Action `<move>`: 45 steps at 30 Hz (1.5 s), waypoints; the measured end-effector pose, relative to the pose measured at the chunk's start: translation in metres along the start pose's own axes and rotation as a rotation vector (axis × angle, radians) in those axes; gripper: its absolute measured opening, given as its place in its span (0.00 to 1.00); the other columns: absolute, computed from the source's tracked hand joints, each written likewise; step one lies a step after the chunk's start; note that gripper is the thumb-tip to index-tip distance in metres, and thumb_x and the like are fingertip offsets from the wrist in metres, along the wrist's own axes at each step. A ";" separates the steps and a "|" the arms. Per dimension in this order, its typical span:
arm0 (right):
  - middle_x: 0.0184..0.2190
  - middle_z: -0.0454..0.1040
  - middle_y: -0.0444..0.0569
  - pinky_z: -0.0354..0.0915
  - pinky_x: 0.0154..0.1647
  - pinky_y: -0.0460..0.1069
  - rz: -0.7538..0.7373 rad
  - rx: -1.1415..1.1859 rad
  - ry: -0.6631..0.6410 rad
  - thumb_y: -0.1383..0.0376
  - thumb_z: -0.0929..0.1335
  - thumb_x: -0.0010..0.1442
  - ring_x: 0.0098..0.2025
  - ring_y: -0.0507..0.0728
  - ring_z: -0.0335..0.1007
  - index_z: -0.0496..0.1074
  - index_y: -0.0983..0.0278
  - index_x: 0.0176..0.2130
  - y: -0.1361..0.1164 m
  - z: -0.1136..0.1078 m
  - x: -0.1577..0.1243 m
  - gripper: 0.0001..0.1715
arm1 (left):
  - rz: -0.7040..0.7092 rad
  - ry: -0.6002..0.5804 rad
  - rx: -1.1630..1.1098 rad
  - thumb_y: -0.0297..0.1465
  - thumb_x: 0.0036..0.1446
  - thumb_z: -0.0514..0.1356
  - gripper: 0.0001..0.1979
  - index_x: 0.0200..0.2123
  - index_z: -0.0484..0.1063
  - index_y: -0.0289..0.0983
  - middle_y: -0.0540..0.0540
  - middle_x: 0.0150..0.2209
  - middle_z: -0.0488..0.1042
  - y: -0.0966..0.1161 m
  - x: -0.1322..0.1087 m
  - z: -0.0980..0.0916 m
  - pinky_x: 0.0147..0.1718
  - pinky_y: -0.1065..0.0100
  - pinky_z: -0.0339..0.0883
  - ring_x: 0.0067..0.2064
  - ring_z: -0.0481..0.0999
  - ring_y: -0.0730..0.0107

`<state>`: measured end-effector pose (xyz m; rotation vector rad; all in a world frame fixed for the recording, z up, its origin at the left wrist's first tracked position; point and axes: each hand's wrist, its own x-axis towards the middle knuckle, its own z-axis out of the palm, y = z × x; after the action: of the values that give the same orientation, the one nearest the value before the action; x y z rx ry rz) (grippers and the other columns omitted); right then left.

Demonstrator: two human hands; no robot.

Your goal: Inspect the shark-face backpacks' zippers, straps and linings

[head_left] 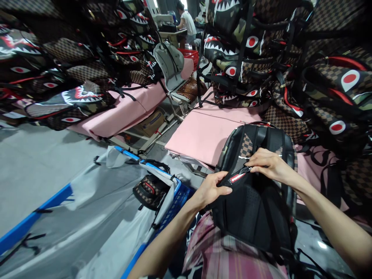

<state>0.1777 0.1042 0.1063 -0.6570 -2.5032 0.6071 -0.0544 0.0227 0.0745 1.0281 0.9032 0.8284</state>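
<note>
A black backpack [247,217] with brown checkered panels rests on my lap and against the table edge, its strap side facing up. My left hand [213,188] pinches the lower part of one shoulder strap [232,170], thumb on top. Beside that thumb, a small red-and-white label [237,177] shows on the strap. With fingers pressed together, my right hand [266,164] grips the same strap just past the label. What lies under the right fingertips is partly hidden.
Pink-covered tables [203,131] stand ahead, with piles of shark-face backpacks [232,69] on both sides. To my left is a large blue-rimmed bin [162,170] lined with grey sheeting, a checkered bag [151,192] inside. Farther back are a grey chair [170,64] and a seated person [187,23].
</note>
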 end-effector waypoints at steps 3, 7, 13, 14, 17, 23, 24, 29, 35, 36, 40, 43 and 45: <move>0.34 0.75 0.51 0.63 0.39 0.51 -0.012 -0.015 -0.006 0.62 0.66 0.59 0.37 0.55 0.67 0.75 0.65 0.40 -0.002 0.001 0.002 0.12 | 0.009 0.000 0.011 0.25 0.40 0.64 0.16 0.37 0.72 0.32 0.48 0.32 0.71 -0.001 0.000 0.000 0.36 0.71 0.57 0.36 0.67 0.67; 0.34 0.75 0.52 0.63 0.39 0.52 -0.011 -0.025 -0.007 0.61 0.66 0.59 0.37 0.55 0.67 0.76 0.65 0.39 -0.002 0.002 0.003 0.12 | 0.014 -0.011 0.003 0.25 0.41 0.64 0.15 0.37 0.72 0.32 0.48 0.32 0.71 -0.004 0.000 -0.001 0.36 0.71 0.57 0.35 0.67 0.68; 0.33 0.75 0.51 0.65 0.38 0.51 0.058 0.052 0.008 0.59 0.66 0.59 0.37 0.55 0.68 0.76 0.63 0.40 0.002 -0.003 -0.003 0.13 | 0.010 -0.043 -0.033 0.27 0.41 0.65 0.16 0.38 0.73 0.33 0.49 0.32 0.71 -0.006 0.000 -0.002 0.36 0.71 0.57 0.35 0.67 0.68; 0.33 0.75 0.51 0.65 0.38 0.51 0.066 0.053 0.014 0.59 0.66 0.58 0.37 0.55 0.68 0.76 0.63 0.40 0.002 -0.005 -0.004 0.13 | 0.009 -0.042 -0.036 0.27 0.42 0.65 0.16 0.38 0.73 0.33 0.49 0.32 0.71 -0.006 0.000 -0.002 0.36 0.71 0.57 0.35 0.67 0.68; 0.33 0.75 0.51 0.65 0.39 0.51 0.064 0.061 0.028 0.60 0.67 0.58 0.38 0.55 0.68 0.76 0.63 0.40 0.000 -0.006 -0.003 0.13 | 0.010 -0.043 -0.051 0.28 0.41 0.65 0.17 0.38 0.73 0.32 0.49 0.32 0.72 -0.006 0.000 -0.002 0.36 0.71 0.57 0.35 0.67 0.68; 0.33 0.75 0.51 0.65 0.39 0.51 0.012 0.062 0.033 0.61 0.66 0.58 0.37 0.55 0.68 0.76 0.64 0.39 0.000 0.001 0.000 0.12 | 0.008 -0.046 -0.051 0.28 0.41 0.66 0.18 0.39 0.73 0.32 0.49 0.32 0.71 -0.005 0.001 -0.002 0.35 0.72 0.56 0.35 0.67 0.69; 0.34 0.75 0.51 0.64 0.39 0.51 0.008 0.053 0.027 0.61 0.66 0.59 0.37 0.55 0.68 0.76 0.64 0.39 0.000 0.002 0.000 0.12 | 0.008 -0.044 -0.049 0.29 0.41 0.66 0.18 0.39 0.74 0.32 0.49 0.31 0.71 -0.005 0.000 -0.002 0.35 0.72 0.56 0.35 0.66 0.69; 0.34 0.75 0.51 0.63 0.39 0.51 -0.042 -0.005 0.017 0.61 0.66 0.59 0.37 0.55 0.67 0.75 0.64 0.41 -0.003 0.005 0.002 0.12 | 0.028 -0.042 -0.049 0.28 0.41 0.65 0.17 0.39 0.74 0.32 0.49 0.32 0.71 -0.004 0.000 0.000 0.34 0.73 0.56 0.35 0.66 0.69; 0.33 0.74 0.51 0.61 0.38 0.52 -0.074 -0.072 -0.023 0.61 0.65 0.60 0.36 0.55 0.66 0.75 0.62 0.41 -0.025 0.006 0.009 0.12 | 0.062 -0.024 0.005 0.29 0.41 0.65 0.16 0.37 0.74 0.33 0.49 0.32 0.71 -0.005 0.001 0.004 0.35 0.72 0.58 0.35 0.67 0.68; 0.34 0.74 0.50 0.61 0.39 0.52 -0.070 -0.056 -0.024 0.61 0.65 0.60 0.36 0.55 0.66 0.75 0.62 0.41 -0.028 0.005 0.010 0.12 | 0.065 -0.024 0.004 0.29 0.41 0.65 0.17 0.38 0.74 0.33 0.49 0.32 0.71 -0.006 0.001 0.004 0.35 0.72 0.58 0.36 0.67 0.67; 0.34 0.74 0.50 0.62 0.39 0.51 0.004 -0.038 0.062 0.61 0.65 0.60 0.37 0.55 0.66 0.74 0.62 0.41 -0.029 -0.004 0.003 0.11 | 0.053 -0.025 -0.023 0.29 0.42 0.65 0.17 0.38 0.73 0.33 0.49 0.32 0.71 -0.006 0.000 0.004 0.36 0.72 0.58 0.36 0.67 0.67; 0.33 0.74 0.51 0.62 0.37 0.52 0.053 -0.129 0.094 0.61 0.67 0.58 0.36 0.56 0.66 0.75 0.62 0.40 -0.023 -0.009 -0.005 0.11 | 0.042 -0.032 -0.044 0.28 0.42 0.65 0.15 0.36 0.73 0.33 0.49 0.31 0.71 -0.006 0.000 0.004 0.35 0.72 0.57 0.35 0.67 0.69; 0.33 0.75 0.51 0.62 0.37 0.53 0.055 -0.133 0.080 0.61 0.66 0.59 0.36 0.56 0.66 0.75 0.62 0.40 -0.021 -0.009 -0.008 0.11 | 0.047 -0.034 -0.048 0.28 0.42 0.65 0.14 0.36 0.73 0.32 0.49 0.31 0.70 -0.006 0.000 0.004 0.35 0.72 0.57 0.34 0.67 0.69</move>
<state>0.1819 0.0863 0.1215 -0.7857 -2.4732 0.4276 -0.0501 0.0193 0.0698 1.0216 0.8295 0.8660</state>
